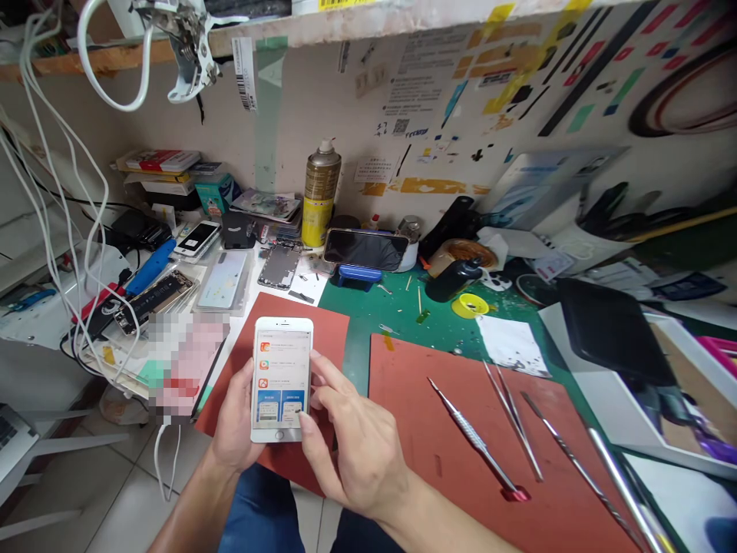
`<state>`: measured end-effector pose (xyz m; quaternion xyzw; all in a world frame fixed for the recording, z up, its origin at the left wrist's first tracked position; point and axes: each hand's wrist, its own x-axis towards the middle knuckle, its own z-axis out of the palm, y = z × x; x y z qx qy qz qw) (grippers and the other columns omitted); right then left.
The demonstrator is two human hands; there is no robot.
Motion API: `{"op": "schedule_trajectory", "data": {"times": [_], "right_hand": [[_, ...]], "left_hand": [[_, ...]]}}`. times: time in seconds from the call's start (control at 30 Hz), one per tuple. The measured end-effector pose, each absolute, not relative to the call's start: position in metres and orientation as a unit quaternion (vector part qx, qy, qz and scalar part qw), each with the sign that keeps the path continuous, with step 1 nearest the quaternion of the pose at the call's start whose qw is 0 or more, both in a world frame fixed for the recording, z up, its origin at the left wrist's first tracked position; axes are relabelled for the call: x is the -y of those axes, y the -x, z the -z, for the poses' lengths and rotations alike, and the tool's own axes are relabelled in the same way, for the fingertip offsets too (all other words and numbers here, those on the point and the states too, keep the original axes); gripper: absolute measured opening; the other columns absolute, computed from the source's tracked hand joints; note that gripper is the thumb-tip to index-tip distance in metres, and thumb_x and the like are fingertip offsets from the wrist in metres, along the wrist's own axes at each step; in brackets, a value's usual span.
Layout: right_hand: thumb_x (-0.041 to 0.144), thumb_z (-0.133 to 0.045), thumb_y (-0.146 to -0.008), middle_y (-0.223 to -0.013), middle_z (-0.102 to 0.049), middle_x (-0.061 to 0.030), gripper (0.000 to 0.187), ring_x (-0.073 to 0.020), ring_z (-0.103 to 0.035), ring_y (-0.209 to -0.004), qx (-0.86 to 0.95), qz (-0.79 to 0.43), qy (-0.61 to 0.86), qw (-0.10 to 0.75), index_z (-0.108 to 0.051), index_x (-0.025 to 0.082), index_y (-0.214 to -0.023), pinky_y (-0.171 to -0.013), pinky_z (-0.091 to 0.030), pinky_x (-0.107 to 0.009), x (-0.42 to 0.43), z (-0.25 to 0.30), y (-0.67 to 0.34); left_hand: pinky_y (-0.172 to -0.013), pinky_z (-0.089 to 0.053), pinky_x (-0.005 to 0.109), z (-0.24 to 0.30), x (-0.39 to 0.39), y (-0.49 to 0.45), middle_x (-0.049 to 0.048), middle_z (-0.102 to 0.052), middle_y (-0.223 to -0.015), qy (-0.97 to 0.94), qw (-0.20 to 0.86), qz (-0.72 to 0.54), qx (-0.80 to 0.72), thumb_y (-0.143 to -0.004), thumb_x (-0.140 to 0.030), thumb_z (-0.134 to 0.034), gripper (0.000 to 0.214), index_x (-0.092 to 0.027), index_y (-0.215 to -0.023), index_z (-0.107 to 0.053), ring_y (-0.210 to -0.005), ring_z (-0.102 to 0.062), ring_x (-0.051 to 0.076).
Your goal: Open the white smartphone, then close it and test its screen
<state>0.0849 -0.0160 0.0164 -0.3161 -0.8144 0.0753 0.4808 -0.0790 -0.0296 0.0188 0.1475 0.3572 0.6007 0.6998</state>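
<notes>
A white smartphone (pixel 281 384) with a lit screen is held upright over the front edge of a red-brown mat. Its screen shows a list of app icons and blue pictures, and a home button sits below. My left hand (pixel 233 426) wraps round the phone's left side from behind. On the other side, my right hand (pixel 362 438) has its index finger along the phone's right edge and its thumb over the lower right of the screen. The tips of its other fingers are partly hidden.
Right of my hands, tweezers (pixel 512 418), a metal pick (pixel 472 434) and a thin tool (pixel 576 461) lie on another red-brown mat (pixel 414 384). A spray can (pixel 321 192) stands behind, beside a propped phone (pixel 365 250). White cables (pixel 63 153) hang at left.
</notes>
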Motion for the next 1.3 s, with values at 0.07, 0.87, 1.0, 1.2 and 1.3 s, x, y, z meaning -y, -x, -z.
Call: {"op": "schedule_trajectory", "data": {"times": [0.07,0.87,1.0,1.2,1.3], "right_hand": [[0.018,-0.054,-0.094,-0.100,-0.075,-0.0214,0.016,-0.0305,-0.075,-0.100,0.818,-0.079,0.315,0.475,-0.054,0.013,-0.110,-0.059,-0.057,-0.030,0.0166,-0.0164,-0.0846],[0.013,-0.053,-0.091,-0.104,-0.075,-0.0211,0.018,-0.0297,-0.073,-0.110,0.809,-0.058,0.288,0.508,-0.058,0.010,-0.109,-0.066,-0.061,-0.030,0.0169,-0.0204,-0.0858],[0.011,-0.053,-0.090,-0.100,-0.077,-0.0199,0.016,-0.0280,-0.075,-0.103,0.819,-0.041,0.274,0.503,-0.061,0.010,-0.104,-0.063,-0.059,-0.030,0.0183,-0.0190,-0.0872],[0.013,-0.055,-0.091,-0.105,-0.076,-0.0222,0.015,-0.0278,-0.076,-0.098,0.821,-0.048,0.278,0.497,-0.062,0.009,-0.104,-0.060,-0.057,-0.030,0.0179,-0.0162,-0.0864],[0.014,-0.054,-0.091,-0.104,-0.076,-0.0202,0.015,-0.0267,-0.077,-0.094,0.823,-0.050,0.284,0.489,-0.062,0.011,-0.104,-0.060,-0.057,-0.030,0.0184,-0.0166,-0.0868]], "left_hand": [[-0.108,-0.047,0.042,-0.0186,0.0296,0.0788,0.0101,-0.078,-0.112,-0.148,0.700,-0.599,-0.360,-0.099,-0.042,-0.054,0.041,-0.013,-0.119,-0.074,-0.117,-0.068,0.032],[-0.105,-0.048,0.043,-0.0175,0.0306,0.0796,0.0118,-0.077,-0.114,-0.151,0.707,-0.589,-0.361,-0.099,-0.044,-0.053,0.046,-0.012,-0.127,-0.070,-0.115,-0.069,0.032],[-0.105,-0.048,0.045,-0.0178,0.0313,0.0794,0.0137,-0.076,-0.117,-0.141,0.720,-0.579,-0.355,-0.098,-0.046,-0.052,0.051,-0.012,-0.132,-0.067,-0.115,-0.069,0.034],[-0.107,-0.047,0.045,-0.0163,0.0313,0.0801,0.0131,-0.076,-0.118,-0.135,0.722,-0.580,-0.351,-0.098,-0.045,-0.052,0.049,-0.013,-0.131,-0.068,-0.116,-0.068,0.033],[-0.107,-0.046,0.045,-0.0162,0.0310,0.0805,0.0132,-0.076,-0.117,-0.137,0.717,-0.584,-0.356,-0.099,-0.044,-0.051,0.048,-0.012,-0.129,-0.069,-0.116,-0.068,0.033]]}}
